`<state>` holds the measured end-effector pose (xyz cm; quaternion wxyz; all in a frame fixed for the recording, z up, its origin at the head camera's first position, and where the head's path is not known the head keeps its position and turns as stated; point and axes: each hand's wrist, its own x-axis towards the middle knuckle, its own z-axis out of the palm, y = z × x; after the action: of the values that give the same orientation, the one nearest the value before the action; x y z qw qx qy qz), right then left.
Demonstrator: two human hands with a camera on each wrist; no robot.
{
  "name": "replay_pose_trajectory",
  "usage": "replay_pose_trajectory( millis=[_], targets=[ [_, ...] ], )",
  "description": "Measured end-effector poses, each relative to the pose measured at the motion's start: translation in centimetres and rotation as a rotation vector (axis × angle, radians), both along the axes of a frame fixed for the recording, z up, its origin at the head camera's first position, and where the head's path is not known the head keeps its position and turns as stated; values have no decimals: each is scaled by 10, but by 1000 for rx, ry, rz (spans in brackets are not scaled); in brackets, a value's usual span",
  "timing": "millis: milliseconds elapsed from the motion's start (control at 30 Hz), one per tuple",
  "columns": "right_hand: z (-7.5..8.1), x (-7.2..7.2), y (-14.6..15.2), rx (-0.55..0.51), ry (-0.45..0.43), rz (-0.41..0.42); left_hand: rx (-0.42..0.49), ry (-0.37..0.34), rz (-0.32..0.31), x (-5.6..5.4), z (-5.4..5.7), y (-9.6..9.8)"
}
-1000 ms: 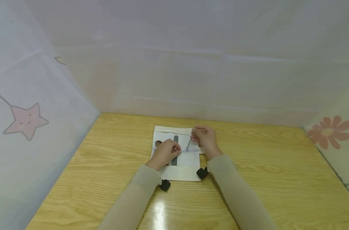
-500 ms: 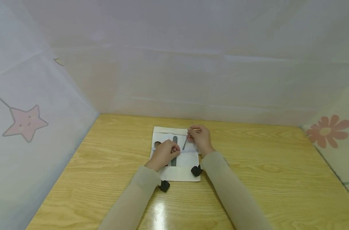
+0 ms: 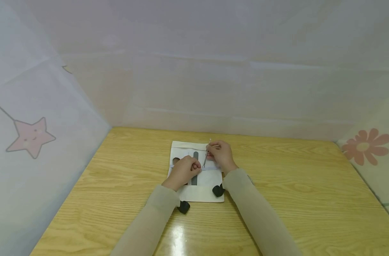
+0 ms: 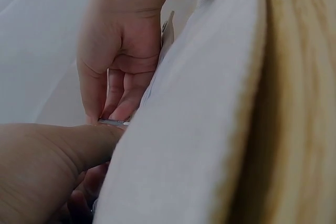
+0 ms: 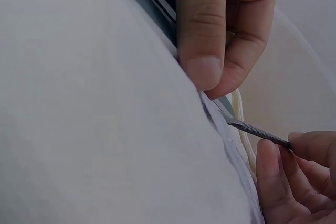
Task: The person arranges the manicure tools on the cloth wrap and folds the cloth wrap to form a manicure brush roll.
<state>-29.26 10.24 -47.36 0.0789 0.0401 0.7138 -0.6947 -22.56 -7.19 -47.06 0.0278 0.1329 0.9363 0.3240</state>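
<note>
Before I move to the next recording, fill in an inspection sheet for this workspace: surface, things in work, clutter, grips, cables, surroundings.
Surface: wood-grain table, light reflected near its front edge.
Things in work: white case lying open, holding a grey strip and a brown rounded piece, partly hidden; slim metal tool, lower end at the case's pale band, whether under it unclear.
Clutter: nothing seen.
Left grip: left hand pinches the pale band.
Right grip: right hand pinches the slim metal tool.
Cables: nothing seen.
Surroundings: pale sheet behind; printed pink star at left, red flower at right.
</note>
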Motion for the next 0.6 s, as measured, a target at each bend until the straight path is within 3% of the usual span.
replay_pose_trajectory(
  millis=[600],
  targets=[
    [16,8,0,181,-52,149,12,8,9,3,3,1]
  ],
)
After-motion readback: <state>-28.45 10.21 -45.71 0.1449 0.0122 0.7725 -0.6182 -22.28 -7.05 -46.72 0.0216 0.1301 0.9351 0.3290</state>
